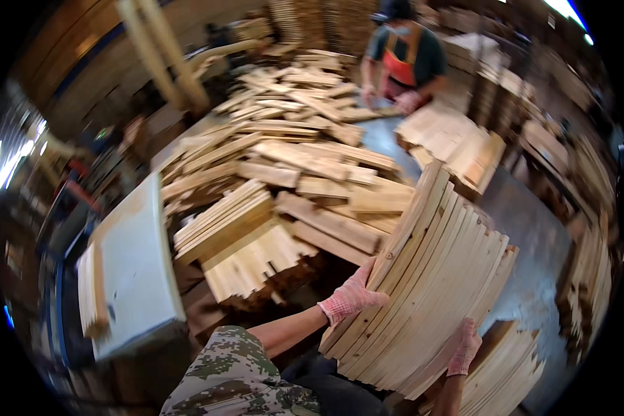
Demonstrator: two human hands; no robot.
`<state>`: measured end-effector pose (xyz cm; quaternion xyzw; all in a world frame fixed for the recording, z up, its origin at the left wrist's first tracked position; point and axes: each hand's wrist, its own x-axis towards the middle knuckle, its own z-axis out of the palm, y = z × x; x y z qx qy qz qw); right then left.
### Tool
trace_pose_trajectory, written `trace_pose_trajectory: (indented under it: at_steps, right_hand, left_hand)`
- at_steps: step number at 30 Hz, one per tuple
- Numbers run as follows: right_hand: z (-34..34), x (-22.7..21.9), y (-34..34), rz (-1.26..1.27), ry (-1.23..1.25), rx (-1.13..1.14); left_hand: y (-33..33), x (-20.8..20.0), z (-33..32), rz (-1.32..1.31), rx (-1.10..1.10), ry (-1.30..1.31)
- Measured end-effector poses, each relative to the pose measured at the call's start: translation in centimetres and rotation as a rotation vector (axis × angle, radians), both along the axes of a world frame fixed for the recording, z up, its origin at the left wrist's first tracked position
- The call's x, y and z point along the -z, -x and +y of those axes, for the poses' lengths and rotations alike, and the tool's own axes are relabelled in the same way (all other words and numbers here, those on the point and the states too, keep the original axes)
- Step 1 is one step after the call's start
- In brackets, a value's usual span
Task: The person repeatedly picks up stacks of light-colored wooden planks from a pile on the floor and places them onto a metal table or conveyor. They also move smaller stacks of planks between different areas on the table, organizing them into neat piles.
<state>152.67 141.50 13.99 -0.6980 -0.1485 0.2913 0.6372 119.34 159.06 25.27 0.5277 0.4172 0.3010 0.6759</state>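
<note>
A wide bundle of pale wooden slats [423, 291], set side by side on edge, is held between my hands at the lower right. My left hand [354, 297], in a pink knit glove, presses against the bundle's left face, fingers wrapped over the outermost slat. Around the right part of the bundle's near edge closes my right hand [466, 349], gloved the same way; some of its fingers are hidden. Below that hand, another row of slats [509, 374] lies on the metal table [534, 236].
A big loose heap of boards [291, 159] covers the middle. Left of it stands a pale blue panel table [135, 270] with a small stack of slats [90, 291]. Across the table, a co-worker [405, 62] in a red apron works beside more boards [454, 142]. Stacked wood [586, 298] lines the right.
</note>
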Motion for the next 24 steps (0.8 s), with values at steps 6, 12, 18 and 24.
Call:
trace_pose_trajectory:
  at_steps: [6,12,18,24]
  right_hand:
    - [5.4,-9.5,10.6,-0.062,-0.034,-0.474]
    - [9.4,-15.1,26.2,-0.206,0.018,-0.846]
    - [6.7,-16.6,48.9,-0.396,0.052,-1.136]
    - [0.6,-17.8,67.6,-0.719,0.100,-1.389]
  left_hand:
    - [15.2,-6.2,-8.7,-0.024,-0.384,-0.140]
    - [30.4,-9.9,-19.3,-0.117,-0.776,-0.191]
    - [48.9,-9.7,-31.9,-0.209,-1.028,-0.197]
    - [67.0,-8.4,-42.0,-0.254,-1.121,-0.034]
